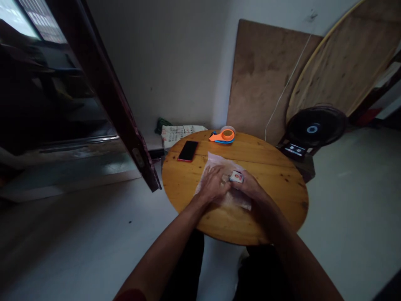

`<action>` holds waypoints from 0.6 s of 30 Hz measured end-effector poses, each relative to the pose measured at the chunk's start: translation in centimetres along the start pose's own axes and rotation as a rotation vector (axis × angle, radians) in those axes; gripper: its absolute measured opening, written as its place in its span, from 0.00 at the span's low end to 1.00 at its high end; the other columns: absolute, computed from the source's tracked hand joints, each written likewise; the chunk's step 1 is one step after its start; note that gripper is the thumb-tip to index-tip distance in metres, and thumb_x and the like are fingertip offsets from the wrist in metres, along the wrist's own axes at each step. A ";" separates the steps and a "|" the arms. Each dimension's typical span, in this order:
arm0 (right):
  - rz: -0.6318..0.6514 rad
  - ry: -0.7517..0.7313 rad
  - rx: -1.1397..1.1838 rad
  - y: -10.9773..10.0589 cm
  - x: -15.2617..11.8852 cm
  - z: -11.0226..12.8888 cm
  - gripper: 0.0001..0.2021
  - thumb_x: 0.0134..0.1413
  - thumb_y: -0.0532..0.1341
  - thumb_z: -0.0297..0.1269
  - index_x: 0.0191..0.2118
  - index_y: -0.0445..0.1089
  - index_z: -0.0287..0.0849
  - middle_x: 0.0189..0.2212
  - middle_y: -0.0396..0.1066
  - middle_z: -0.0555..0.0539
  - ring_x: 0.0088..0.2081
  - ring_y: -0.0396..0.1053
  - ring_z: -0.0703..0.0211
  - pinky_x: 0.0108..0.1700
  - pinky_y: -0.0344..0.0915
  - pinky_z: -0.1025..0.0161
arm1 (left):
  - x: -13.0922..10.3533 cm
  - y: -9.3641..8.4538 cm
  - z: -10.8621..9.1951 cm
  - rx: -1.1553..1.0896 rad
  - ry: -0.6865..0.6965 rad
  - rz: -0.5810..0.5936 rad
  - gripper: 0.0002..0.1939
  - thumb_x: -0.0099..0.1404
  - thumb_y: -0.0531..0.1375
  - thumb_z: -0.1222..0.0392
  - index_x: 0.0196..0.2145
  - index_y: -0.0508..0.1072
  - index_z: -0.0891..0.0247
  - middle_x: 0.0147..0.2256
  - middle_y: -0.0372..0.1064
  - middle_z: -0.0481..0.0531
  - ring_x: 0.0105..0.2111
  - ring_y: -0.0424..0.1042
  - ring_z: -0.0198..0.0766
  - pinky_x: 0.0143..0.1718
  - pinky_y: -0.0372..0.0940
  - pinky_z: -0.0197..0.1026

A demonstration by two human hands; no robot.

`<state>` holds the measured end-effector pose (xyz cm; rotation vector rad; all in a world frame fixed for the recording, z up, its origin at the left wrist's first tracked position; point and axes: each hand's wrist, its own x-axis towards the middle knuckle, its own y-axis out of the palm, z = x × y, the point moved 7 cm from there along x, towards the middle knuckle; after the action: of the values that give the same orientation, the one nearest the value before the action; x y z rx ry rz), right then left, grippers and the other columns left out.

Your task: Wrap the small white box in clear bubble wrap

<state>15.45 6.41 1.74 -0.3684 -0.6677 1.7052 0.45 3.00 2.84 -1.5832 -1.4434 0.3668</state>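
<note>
A sheet of bubble wrap (219,160) lies on the round wooden table, under both hands. On it is a small item with a white label and red mark (237,177); a clear, brownish part shows at its left end, and its exact kind is hard to tell. My right hand (250,186) is closed round the right side of this item. My left hand (214,182) rests over the wrap, its fingers curved and its thumb at the clear end, seemingly gripping it. The fingers hide part of the item.
The round table (275,175) also bears a phone (188,151) at the left and an orange tape dispenser (226,136) at the back. Behind stand a wooden board (260,75) and a black fan-like device (313,129). A dark door frame (125,125) rises at the left.
</note>
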 end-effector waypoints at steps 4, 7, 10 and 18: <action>0.071 -0.017 0.160 -0.2 -0.7 -0.5 0.32 0.39 0.66 0.41 0.54 0.64 0.43 0.49 0.70 0.44 0.46 0.69 0.51 0.49 0.67 0.54 | 0.2 -0.2 1.4 0.081 -0.081 0.051 0.23 0.58 0.55 0.61 0.52 0.70 0.62 0.53 0.69 0.57 0.54 0.65 0.47 0.60 0.54 0.49; 0.074 -0.008 0.204 -0.6 -1.1 -0.4 0.27 0.41 0.65 0.39 0.51 0.66 0.43 0.46 0.72 0.45 0.46 0.70 0.51 0.50 0.67 0.54 | 0.1 -0.1 1.5 0.095 -0.075 0.064 0.29 0.57 0.57 0.60 0.57 0.65 0.66 0.55 0.67 0.59 0.56 0.63 0.49 0.61 0.53 0.49; 0.031 -0.023 0.276 -0.6 -1.2 0.2 0.23 0.41 0.65 0.40 0.47 0.67 0.42 0.43 0.73 0.45 0.44 0.71 0.51 0.49 0.67 0.53 | 0.1 0.0 1.6 0.071 -0.102 0.065 0.35 0.56 0.57 0.59 0.62 0.59 0.69 0.58 0.64 0.61 0.58 0.61 0.50 0.62 0.52 0.49; 0.044 -0.189 0.195 1.1 -0.7 0.3 0.26 0.44 0.66 0.41 0.52 0.66 0.41 0.47 0.71 0.44 0.48 0.69 0.50 0.53 0.64 0.53 | 0.6 0.4 2.9 -0.097 -0.165 0.017 0.31 0.60 0.56 0.64 0.62 0.59 0.63 0.54 0.69 0.56 0.55 0.66 0.45 0.60 0.57 0.48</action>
<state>14.56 5.54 1.23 -0.0863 -0.6264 1.8444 -1.35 4.78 1.24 -1.6760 -1.5946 0.4528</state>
